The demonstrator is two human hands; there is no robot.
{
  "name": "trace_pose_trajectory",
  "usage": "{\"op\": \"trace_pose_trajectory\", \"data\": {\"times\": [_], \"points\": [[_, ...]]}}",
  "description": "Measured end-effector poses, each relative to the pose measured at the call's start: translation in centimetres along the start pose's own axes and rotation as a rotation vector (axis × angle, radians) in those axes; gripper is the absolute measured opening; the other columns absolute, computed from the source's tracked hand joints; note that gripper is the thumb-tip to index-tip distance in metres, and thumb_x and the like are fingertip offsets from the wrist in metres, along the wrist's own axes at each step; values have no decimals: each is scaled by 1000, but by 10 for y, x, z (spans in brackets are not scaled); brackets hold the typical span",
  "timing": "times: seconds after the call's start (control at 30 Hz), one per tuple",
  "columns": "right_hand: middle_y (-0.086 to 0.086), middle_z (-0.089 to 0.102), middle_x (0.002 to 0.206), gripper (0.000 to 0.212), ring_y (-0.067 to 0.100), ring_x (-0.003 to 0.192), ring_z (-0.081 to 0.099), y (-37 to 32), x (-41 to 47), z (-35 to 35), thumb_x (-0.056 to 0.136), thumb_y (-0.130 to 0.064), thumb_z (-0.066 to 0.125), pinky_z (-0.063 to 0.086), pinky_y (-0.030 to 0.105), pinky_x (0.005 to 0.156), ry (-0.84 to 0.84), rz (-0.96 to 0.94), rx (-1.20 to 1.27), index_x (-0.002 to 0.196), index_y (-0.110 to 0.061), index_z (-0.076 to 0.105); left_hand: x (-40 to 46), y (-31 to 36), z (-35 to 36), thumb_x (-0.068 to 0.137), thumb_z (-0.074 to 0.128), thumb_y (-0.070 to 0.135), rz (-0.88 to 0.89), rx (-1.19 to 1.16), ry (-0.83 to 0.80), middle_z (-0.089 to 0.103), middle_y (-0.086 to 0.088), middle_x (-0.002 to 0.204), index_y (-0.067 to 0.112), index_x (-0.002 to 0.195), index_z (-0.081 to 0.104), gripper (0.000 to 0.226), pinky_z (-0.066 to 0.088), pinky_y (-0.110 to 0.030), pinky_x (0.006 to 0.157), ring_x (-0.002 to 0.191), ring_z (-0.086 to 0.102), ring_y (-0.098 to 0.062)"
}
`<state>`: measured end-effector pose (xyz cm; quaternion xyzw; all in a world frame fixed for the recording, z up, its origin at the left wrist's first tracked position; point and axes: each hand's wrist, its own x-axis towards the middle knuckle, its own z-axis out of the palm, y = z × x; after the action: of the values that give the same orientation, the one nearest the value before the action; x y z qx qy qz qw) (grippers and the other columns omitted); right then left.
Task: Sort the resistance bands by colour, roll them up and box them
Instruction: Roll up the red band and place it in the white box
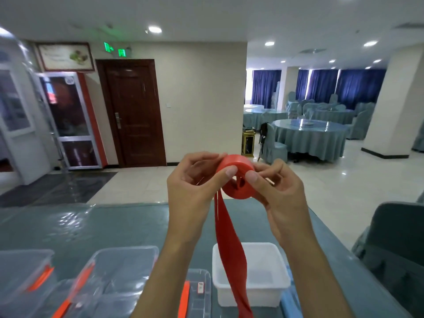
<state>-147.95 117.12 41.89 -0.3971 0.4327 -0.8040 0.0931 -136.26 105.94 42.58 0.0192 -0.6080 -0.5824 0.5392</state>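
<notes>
A red resistance band [236, 180] is partly wound into a roll, held up at chest height above the table. My left hand [197, 187] pinches the roll's left side with the thumb on top. From the right, my right hand [277, 191] grips the roll, its thumb pressing the front. The band's loose tail [231, 255] hangs down in front of a white square tub [275, 251], which looks empty. A blue band [290, 301] lies beside the tub's right side.
Clear plastic boxes [114, 271] with orange latches stand along the near edge of the teal-covered table [96, 228]. A covered chair [399, 253] stands close on the right. Round dining tables fill the room beyond.
</notes>
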Motion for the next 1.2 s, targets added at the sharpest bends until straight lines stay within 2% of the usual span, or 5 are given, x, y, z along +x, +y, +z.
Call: {"op": "trace_pose_trajectory", "data": {"times": [0.17, 0.47, 0.63, 0.83, 1.2], "points": [[7, 79, 109, 37, 28, 96, 79, -6, 7, 4, 73, -31, 88, 66, 41, 76, 70, -62, -31, 108, -30, 77, 1, -3, 6, 84, 83, 33, -38, -17, -4, 80, 0, 111, 24, 112, 79, 30, 61, -25, 90, 107, 76, -18], [12, 80, 103, 34, 34, 94, 78, 12, -10, -7, 70, -31, 88, 66, 44, 77, -4, 61, -75, 79, -13, 60, -19, -16, -5, 82, 88, 26, -58, 39, 50, 81, -3, 99, 21, 103, 79, 23, 59, -18, 79, 94, 78, -17], [9, 79, 109, 39, 30, 99, 78, 23, -24, -6, 70, -32, 88, 66, 43, 81, 28, 77, -21, 107, -24, 76, -40, -27, -5, 90, 77, 33, -105, 52, 84, 80, 0, 101, 21, 106, 79, 19, 57, -16, 82, 102, 76, -16], [5, 78, 95, 26, 29, 93, 78, 37, -44, -8, 72, -36, 85, 65, 58, 76, 27, 201, -40, 84, -19, 70, -49, -32, -15, 84, 86, 38, -227, 23, 67, 81, -1, 101, 28, 103, 80, 22, 61, -22, 79, 101, 77, -21], [5, 79, 107, 20, 27, 98, 78, 45, -61, -23, 84, -24, 86, 66, 40, 74, -33, 213, -149, 102, -25, 78, -78, -44, -26, 81, 83, 21, -253, 37, 21, 82, -3, 106, 20, 112, 82, 31, 60, -20, 83, 100, 78, -18]]}}
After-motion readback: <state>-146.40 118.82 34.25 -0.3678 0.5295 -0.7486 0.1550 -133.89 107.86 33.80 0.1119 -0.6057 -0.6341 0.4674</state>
